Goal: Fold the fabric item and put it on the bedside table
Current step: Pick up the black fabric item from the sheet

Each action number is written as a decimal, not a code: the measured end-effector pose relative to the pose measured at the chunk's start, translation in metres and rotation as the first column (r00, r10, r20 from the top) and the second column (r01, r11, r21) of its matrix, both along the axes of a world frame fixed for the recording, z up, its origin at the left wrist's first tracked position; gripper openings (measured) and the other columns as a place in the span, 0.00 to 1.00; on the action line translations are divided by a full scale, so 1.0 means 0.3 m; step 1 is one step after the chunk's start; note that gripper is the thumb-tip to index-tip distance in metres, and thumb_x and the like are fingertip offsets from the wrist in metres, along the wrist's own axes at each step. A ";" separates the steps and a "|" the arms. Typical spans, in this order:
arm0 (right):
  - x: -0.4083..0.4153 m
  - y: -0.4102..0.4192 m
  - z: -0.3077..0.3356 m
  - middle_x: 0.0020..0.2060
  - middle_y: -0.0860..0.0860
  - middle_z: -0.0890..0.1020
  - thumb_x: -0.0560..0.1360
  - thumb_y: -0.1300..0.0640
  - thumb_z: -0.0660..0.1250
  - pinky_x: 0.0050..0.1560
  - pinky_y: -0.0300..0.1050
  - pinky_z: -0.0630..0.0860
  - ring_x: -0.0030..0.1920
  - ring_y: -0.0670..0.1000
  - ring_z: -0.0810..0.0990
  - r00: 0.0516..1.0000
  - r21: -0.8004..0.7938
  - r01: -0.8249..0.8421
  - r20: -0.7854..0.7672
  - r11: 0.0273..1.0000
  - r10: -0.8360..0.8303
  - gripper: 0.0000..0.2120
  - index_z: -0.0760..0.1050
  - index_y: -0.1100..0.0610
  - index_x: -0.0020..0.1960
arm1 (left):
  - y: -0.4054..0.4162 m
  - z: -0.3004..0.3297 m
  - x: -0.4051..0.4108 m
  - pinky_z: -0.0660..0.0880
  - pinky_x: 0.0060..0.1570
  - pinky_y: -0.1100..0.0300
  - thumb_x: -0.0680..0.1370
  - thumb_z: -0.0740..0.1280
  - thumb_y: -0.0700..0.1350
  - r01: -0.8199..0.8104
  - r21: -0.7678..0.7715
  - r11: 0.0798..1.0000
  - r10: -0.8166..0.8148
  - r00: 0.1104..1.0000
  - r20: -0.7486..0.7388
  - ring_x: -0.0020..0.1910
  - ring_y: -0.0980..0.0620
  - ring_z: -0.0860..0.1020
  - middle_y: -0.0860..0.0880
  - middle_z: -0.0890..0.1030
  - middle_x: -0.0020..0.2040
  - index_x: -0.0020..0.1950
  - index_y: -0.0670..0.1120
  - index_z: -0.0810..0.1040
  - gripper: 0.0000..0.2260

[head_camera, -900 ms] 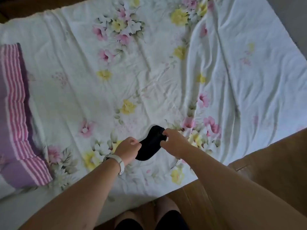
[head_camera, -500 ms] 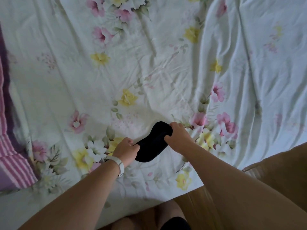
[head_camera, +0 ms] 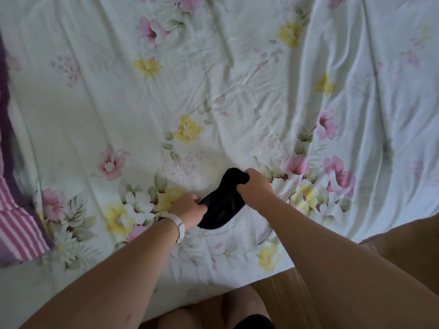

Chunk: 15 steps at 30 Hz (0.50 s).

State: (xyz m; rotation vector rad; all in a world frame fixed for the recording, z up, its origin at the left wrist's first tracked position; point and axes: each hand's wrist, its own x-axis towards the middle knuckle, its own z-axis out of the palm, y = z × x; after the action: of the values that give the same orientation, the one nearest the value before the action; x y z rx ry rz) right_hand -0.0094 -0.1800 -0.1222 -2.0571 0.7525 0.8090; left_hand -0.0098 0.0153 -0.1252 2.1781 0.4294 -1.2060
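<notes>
A small black fabric item (head_camera: 224,203) lies on the flowered white bedsheet (head_camera: 213,91), near the bed's front edge. My left hand (head_camera: 188,208), with a white band on its wrist, grips the item's near left end. My right hand (head_camera: 255,186) pinches its far right end. The fabric stretches diagonally between the two hands and looks bunched at the far end. No bedside table is in view.
A pink and purple striped blanket (head_camera: 16,219) lies at the left edge of the bed. Wooden floor (head_camera: 285,293) and my knees (head_camera: 237,309) show below the bed's front edge. A brown surface (head_camera: 408,245) sits at the lower right.
The view has moved closer over the bed and shifted right. Both hands keep their grip on the black fabric, which stays in about the same spot on the sheet.
</notes>
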 end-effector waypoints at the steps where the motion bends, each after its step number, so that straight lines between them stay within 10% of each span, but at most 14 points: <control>1: -0.002 0.001 0.007 0.39 0.51 0.77 0.69 0.60 0.61 0.30 0.42 0.69 0.36 0.49 0.75 1.000 0.002 -0.007 0.006 1.000 0.007 0.10 0.71 0.53 0.50 | 0.000 0.003 -0.002 0.61 0.30 0.57 0.71 0.63 0.42 -0.020 -0.011 1.000 0.020 1.000 0.009 0.28 0.48 0.65 0.49 0.65 0.27 0.31 0.47 0.63 0.11; 15: -0.015 -0.036 0.463 0.32 0.46 0.78 0.71 0.55 0.62 0.25 0.41 0.72 0.30 0.46 0.75 0.943 0.043 0.127 0.306 0.991 -0.134 0.05 0.71 0.45 0.40 | -0.068 0.410 0.077 0.72 0.38 0.52 0.73 0.64 0.45 -0.431 -0.271 0.861 0.452 0.892 0.016 0.38 0.46 0.74 0.44 0.75 0.40 0.44 0.46 0.73 0.03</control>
State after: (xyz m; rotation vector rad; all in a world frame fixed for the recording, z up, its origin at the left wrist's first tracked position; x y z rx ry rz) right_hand -0.0140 -0.1909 0.0166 -2.0259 0.6905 0.4062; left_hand 0.0133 -0.0051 -0.0023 1.7645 0.6564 -0.8622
